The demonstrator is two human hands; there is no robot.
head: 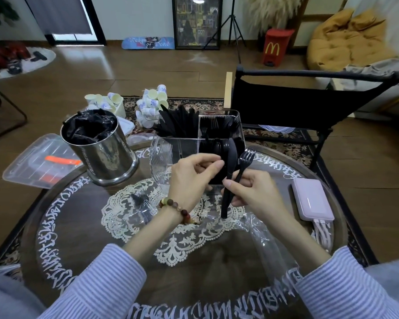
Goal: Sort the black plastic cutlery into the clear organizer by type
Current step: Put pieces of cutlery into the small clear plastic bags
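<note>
My right hand (251,191) grips a black plastic fork (245,161) and a black knife (228,180) by their handles, both upright in front of the clear organizer (236,116). My left hand (194,178) hovers beside them with its thumb and fingers pinched together near the knife blade; whether it touches the blade I cannot tell. The organizer holds knives (177,122) in its back left compartment, forks (217,125) in the back right and spoons (219,146) in the front right. Its front left compartment looks bare.
A steel can (101,153) lined with a black bag stands at the left. Clear wrappers (258,229) lie on the lace doily (134,210). A pink power bank (312,199) rests at the right. A black chair (297,104) stands behind the round table (83,238).
</note>
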